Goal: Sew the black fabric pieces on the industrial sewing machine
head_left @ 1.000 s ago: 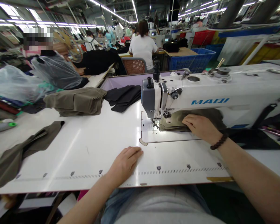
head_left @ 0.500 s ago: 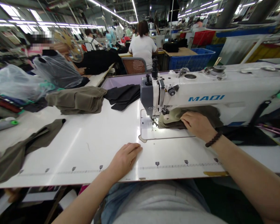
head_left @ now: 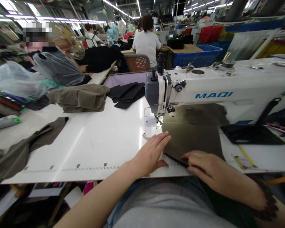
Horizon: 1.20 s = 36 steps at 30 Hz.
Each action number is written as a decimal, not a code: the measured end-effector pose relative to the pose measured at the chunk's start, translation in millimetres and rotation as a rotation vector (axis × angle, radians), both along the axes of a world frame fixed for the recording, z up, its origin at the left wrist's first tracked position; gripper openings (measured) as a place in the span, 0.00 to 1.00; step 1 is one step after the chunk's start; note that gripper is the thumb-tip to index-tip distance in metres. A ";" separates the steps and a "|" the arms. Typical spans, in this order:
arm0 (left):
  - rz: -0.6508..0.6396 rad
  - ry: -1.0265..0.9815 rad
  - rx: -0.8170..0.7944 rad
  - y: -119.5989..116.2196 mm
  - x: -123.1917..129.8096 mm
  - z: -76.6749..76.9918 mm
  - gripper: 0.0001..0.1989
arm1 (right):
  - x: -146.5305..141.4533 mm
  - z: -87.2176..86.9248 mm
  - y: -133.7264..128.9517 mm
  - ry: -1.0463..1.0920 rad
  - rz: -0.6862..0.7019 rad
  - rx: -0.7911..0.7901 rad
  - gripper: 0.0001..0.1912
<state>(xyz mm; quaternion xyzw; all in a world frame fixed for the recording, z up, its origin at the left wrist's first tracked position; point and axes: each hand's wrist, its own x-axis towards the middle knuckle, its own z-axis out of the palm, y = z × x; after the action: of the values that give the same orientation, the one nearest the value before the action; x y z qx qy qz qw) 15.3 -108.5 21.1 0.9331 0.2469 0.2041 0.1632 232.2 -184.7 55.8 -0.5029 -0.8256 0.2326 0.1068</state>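
An olive cloth piece (head_left: 194, 136) lies spread under the arm of the white sewing machine (head_left: 211, 85), right of the needle, its near edge close to the table's front. My right hand (head_left: 211, 167) pinches that near edge between thumb and fingers. At the cloth's left edge, just in front of the needle plate (head_left: 152, 122), my left hand (head_left: 153, 155) rests with its fingers extended and the thumb apart. More olive cloth lies farther back beneath the machine arm.
Folded olive cloth (head_left: 80, 97) and dark pieces (head_left: 128, 94) lie at the back of the white table (head_left: 97, 139). Another olive piece (head_left: 25, 152) hangs over the left side. A black tray (head_left: 251, 134) is at right. A person in white (head_left: 147, 44) sits ahead.
My right hand has come toward me, and the cloth now lies spread over the table's front. My left hand has moved right, to the cloth's edge. The view has shifted slightly.
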 end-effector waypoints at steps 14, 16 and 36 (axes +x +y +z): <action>0.546 -0.142 -0.467 -17.4 -107.0 -7.8 0.10 | -4.5 -35.6 24.4 0.249 -0.067 -0.042 0.18; 0.622 -0.200 -0.404 -14.2 -103.1 -16.1 0.09 | -17.0 -42.5 38.8 0.292 -0.267 0.010 0.12; 0.595 -0.046 0.006 -4.8 -96.1 -20.3 0.13 | -39.1 -60.3 53.9 0.154 -0.406 0.257 0.12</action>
<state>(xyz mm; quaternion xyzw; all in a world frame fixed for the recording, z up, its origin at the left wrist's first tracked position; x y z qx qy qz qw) -80.8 -113.3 0.8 0.8154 0.5052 0.2649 0.0988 193.1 -130.8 -4.4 -0.6215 -0.7199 0.1371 0.2767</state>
